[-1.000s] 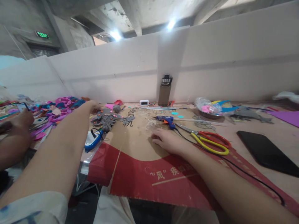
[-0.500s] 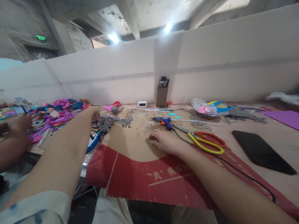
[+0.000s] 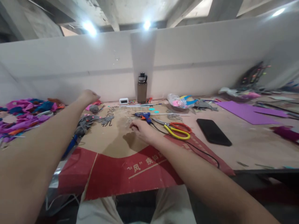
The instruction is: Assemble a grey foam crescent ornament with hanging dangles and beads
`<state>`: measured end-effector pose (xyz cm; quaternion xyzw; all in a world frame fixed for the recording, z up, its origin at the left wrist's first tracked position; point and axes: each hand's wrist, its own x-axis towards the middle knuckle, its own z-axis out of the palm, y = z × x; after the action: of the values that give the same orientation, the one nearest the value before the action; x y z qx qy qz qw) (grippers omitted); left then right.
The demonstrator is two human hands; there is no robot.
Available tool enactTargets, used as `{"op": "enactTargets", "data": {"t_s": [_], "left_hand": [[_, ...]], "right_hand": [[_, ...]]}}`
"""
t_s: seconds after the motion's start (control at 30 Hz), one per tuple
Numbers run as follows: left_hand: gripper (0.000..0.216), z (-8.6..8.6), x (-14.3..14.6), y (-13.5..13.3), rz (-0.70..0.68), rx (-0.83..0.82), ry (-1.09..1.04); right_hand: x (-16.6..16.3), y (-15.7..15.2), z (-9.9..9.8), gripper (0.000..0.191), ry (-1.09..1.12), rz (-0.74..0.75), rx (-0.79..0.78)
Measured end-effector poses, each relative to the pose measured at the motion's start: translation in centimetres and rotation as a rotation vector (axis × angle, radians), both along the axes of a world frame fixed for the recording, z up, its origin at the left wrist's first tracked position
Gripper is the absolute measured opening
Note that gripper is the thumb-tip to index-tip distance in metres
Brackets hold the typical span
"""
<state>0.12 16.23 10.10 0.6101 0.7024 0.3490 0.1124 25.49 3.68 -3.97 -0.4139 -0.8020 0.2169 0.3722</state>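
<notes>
My left hand [image 3: 90,96] reaches forward above a red scrap [image 3: 97,102] and a small grey ball [image 3: 94,109] at the back of the table. Its fingers are mostly hidden behind the back of the hand. Below my left wrist lies a grey felt-like piece with pink dots [image 3: 90,120]. My right hand [image 3: 140,129] hovers over the cardboard sheet [image 3: 105,165], fingers loosely bent and apart, with no object visible in them. Just beyond it lies a blue glue gun [image 3: 145,116]. Scissors with red and yellow handles [image 3: 178,130] rest to its right.
A brown bottle [image 3: 142,90] and a white digital clock [image 3: 123,101] stand by the wall. Colourful scraps [image 3: 28,115] are heaped at left. A bowl of bagged pieces [image 3: 178,104], a black phone [image 3: 213,132] and purple sheets [image 3: 247,112] lie at right. The glue gun's cord crosses the cardboard.
The view has turned to the right. My left hand has moved up and forward from beside the grey dotted piece towards the red scrap. My right hand has lifted slightly off the cardboard.
</notes>
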Motion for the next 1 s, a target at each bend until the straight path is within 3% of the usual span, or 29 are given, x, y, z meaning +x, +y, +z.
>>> {"op": "enactTargets", "data": {"t_s": [0.13, 0.23, 0.4, 0.63, 1.0], "left_hand": [[0.016, -3.9, 6.9, -2.1, -0.217, 0.096, -0.092], [0.02, -7.4, 11.1, -4.3, -0.484, 0.176, -0.407], [0.021, -10.9, 13.8, -7.5, -0.644, 0.191, -0.58], [0.022, -12.5, 13.1, -8.8, -0.745, 0.067, -0.641], [0.027, -13.0, 13.4, -9.9, -0.729, 0.143, -0.734]], "right_hand": [[0.9, 1.6, -0.1, 0.012, 0.468, -0.124, -0.176], [1.6, 2.5, -0.2, 0.009, 0.741, -0.121, -0.31], [1.9, 2.9, -0.5, 0.023, 0.87, -0.058, -0.348], [1.2, 2.7, -1.2, 0.037, 0.827, -0.029, -0.358], [1.5, 2.1, -1.3, 0.038, 0.652, -0.117, -0.241]]}}
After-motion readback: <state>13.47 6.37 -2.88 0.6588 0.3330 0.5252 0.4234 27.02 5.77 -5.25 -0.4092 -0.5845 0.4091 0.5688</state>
